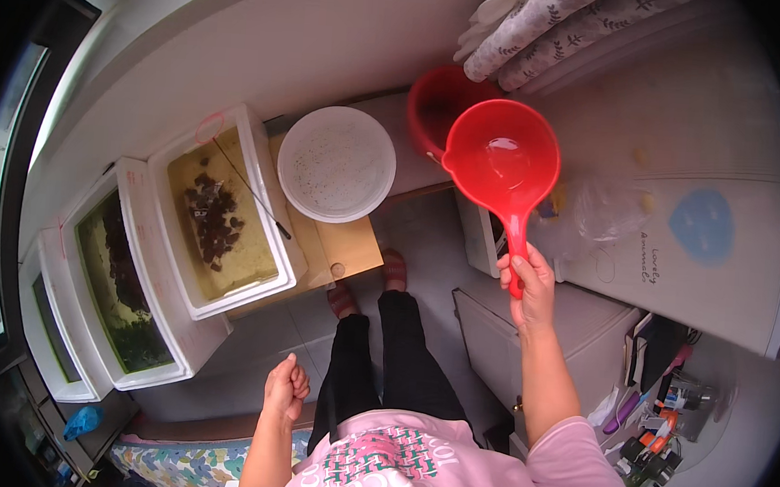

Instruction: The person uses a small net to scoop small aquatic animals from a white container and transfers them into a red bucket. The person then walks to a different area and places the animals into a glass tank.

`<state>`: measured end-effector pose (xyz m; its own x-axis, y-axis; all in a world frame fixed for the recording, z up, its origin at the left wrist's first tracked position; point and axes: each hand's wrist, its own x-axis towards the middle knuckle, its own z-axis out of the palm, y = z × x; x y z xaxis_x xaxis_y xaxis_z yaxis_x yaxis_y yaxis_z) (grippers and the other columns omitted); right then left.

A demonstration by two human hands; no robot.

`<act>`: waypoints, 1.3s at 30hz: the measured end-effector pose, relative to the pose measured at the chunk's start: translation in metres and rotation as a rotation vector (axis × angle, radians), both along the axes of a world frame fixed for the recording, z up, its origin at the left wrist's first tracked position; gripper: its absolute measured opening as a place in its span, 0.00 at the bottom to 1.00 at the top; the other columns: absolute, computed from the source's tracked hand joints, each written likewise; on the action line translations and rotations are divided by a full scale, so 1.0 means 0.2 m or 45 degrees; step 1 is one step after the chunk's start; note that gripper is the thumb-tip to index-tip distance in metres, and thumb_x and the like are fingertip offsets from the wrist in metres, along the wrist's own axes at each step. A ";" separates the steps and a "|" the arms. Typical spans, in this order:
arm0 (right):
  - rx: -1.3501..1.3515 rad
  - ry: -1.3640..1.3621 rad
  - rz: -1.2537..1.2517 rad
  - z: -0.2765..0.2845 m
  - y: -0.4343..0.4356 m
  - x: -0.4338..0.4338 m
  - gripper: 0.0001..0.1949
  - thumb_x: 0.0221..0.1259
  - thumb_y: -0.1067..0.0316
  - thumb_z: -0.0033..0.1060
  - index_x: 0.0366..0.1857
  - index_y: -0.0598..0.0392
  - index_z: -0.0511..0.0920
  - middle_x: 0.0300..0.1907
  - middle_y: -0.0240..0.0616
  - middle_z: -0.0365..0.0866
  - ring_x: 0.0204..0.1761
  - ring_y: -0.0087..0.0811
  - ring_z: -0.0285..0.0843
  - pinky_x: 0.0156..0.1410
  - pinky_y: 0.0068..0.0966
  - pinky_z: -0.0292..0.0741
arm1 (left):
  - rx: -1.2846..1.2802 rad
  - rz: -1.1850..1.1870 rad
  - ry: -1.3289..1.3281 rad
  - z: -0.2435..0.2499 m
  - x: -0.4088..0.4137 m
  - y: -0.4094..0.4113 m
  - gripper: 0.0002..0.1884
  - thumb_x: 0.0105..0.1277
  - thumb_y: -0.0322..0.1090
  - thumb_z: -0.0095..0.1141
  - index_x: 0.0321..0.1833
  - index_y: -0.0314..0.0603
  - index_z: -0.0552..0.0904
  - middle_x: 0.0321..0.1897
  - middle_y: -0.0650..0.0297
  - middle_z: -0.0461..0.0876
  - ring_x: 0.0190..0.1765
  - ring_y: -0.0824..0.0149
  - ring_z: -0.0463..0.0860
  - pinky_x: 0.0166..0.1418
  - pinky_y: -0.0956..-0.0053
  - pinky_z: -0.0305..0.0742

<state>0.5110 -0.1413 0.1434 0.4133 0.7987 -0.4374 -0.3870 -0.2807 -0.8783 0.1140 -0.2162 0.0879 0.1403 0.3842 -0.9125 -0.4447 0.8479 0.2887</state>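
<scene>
My right hand grips the handle of a red plastic water dipper and holds it out in front. Its bowl faces up, and no water can be made out in it. Behind the bowl, partly hidden, stands a red bucket. A round white tub with specks scattered over its inside sits left of the bucket. My left hand is curled into a loose fist near my waist. Nothing shows in it. A white foam box of shallow yellowish water holds dark lumps.
A thin-handled net lies across the foam box. Further left are two more foam boxes with greenish water. Patterned curtains hang above the bucket. A clear plastic bag and a cabinet are at right. A flowered cloth lies below.
</scene>
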 end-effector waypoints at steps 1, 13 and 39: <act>0.016 -0.054 -0.028 -0.05 0.06 0.03 0.13 0.62 0.69 0.55 0.48 0.61 0.76 0.30 0.36 0.80 0.25 0.18 0.72 0.30 0.15 0.69 | -0.014 0.028 0.001 -0.02 0.02 0.00 0.22 0.70 0.43 0.47 0.17 0.48 0.62 0.10 0.69 0.57 0.13 0.75 0.53 0.17 0.80 0.47; -0.098 -1.133 0.060 -0.56 0.49 0.20 0.16 0.57 0.74 0.58 0.51 0.58 0.77 0.35 0.38 0.81 0.31 0.26 0.76 0.40 0.21 0.73 | -0.098 0.017 0.009 -0.15 0.29 0.09 0.20 0.70 0.41 0.49 0.18 0.47 0.65 0.11 0.68 0.61 0.14 0.75 0.56 0.17 0.80 0.48; 0.053 -1.451 0.313 -0.50 0.48 0.26 0.16 0.56 0.75 0.58 0.50 0.61 0.78 0.35 0.38 0.81 0.35 0.31 0.77 0.42 0.27 0.75 | -0.065 -0.052 -0.009 -0.25 0.38 0.18 0.17 0.70 0.39 0.49 0.20 0.45 0.68 0.13 0.68 0.67 0.15 0.75 0.62 0.19 0.81 0.56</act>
